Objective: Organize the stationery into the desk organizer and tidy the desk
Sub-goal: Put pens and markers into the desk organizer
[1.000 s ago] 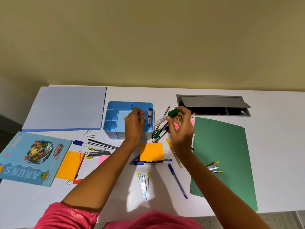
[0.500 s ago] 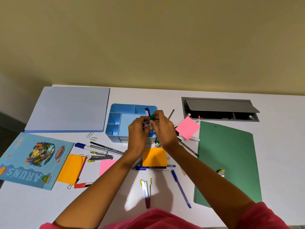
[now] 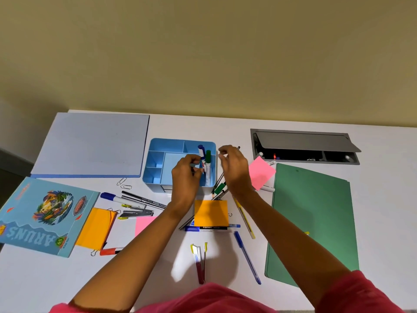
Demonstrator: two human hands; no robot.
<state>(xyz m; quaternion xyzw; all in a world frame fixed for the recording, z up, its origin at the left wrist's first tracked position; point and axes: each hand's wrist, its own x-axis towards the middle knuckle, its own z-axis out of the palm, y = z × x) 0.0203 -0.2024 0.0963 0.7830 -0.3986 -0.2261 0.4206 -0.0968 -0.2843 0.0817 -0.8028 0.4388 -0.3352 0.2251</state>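
The light blue desk organizer [image 3: 158, 152] stands at the middle of the white desk. A blue-capped marker [image 3: 201, 152] and a green-capped marker [image 3: 208, 163] stand upright in its right compartment. My left hand [image 3: 186, 175] is over the organizer's front right, fingers curled against the blue-capped marker's barrel. My right hand [image 3: 234, 170] hovers just right of the organizer with loosely bent fingers and holds nothing. Loose pens and a green-capped marker [image 3: 220, 188] lie under it.
An orange sticky pad [image 3: 211, 212], a blue pen [image 3: 247, 257], a yellow pencil [image 3: 244, 219], staple strips [image 3: 199, 260], a stapler [image 3: 136, 213] and more markers [image 3: 121, 199] lie in front. A green folder [image 3: 316, 222] is right, a book [image 3: 42, 213] and blue pad [image 3: 94, 143] left, a cable hatch [image 3: 304, 145] behind.
My right hand carried the green-capped marker left to the organizer, stood it beside the blue one and let go, then drew back right. My left hand stayed at the blue marker.
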